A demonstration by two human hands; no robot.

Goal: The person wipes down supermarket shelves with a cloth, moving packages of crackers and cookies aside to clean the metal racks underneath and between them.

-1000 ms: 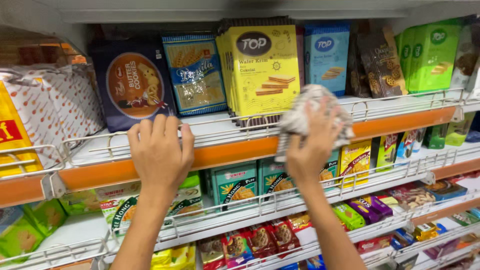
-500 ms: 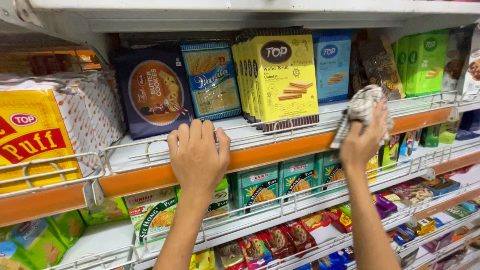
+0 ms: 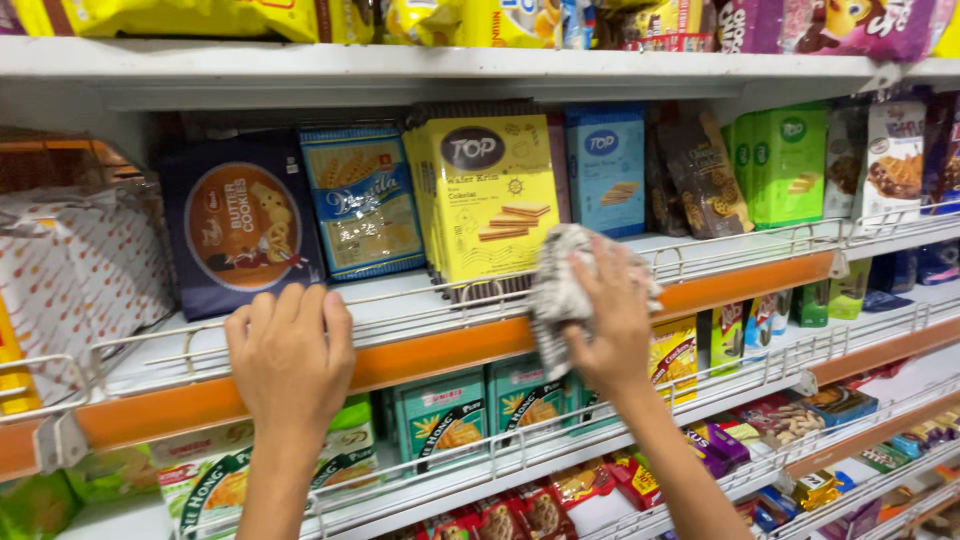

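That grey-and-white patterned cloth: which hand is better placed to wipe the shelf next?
Probably the right hand: it already holds the grey-and-white patterned cloth against the wire shelf rail.

Both forearms bare to the frame edge, no sleeves; left hand (image 3: 290,362) and right hand (image 3: 612,318) ungloved, no rings, no watch.
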